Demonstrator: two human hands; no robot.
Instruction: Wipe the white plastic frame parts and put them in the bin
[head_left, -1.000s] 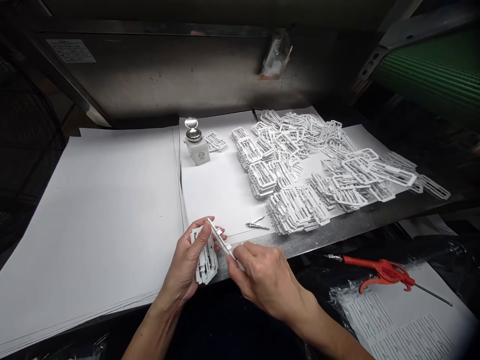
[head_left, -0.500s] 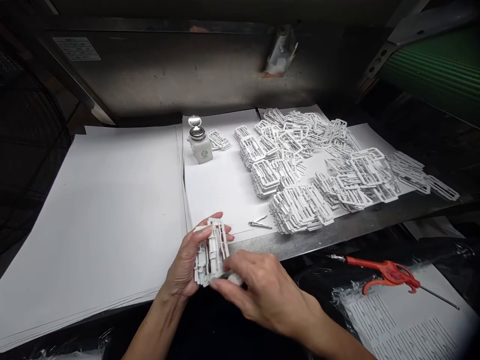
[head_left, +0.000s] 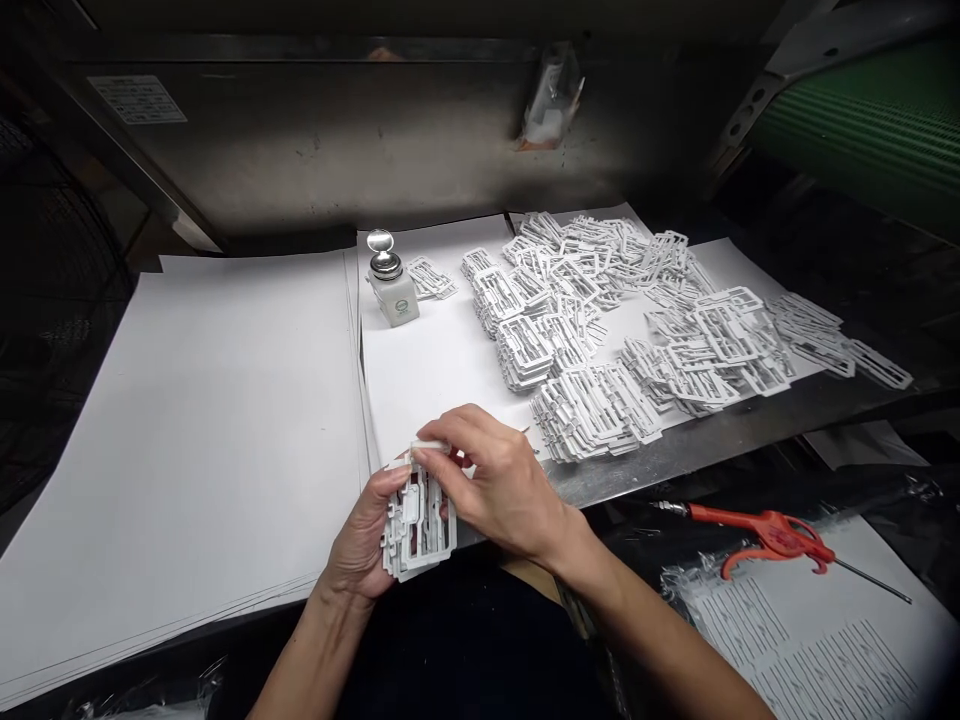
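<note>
My left hand (head_left: 364,540) is wrapped round a small stack of white plastic frames (head_left: 420,530), thin open pieces with slots and bars. The thumb presses on the stack's upper left. My right hand (head_left: 495,480) pinches the top edge of the stack between thumb and fingers, at the uppermost frame as far as I can see. Its fingertips partly cover that edge. Behind the right hand lies the thin metal tool on the paper, almost wholly hidden. Nearest to the hands on the table is a neat row of stacked white frames (head_left: 592,410).
Many more white frames (head_left: 600,260) lie heaped on white paper (head_left: 427,365). A pump bottle (head_left: 394,295) with a raised metal lid stands at the back, a few frames beside it. Large paper sheets (head_left: 247,400) spread left. A red air blow gun (head_left: 780,537) lies at right.
My right hand has moved up from the stack's lower right to its top edge. A frame with a different look now faces up. The view has shifted slightly.
</note>
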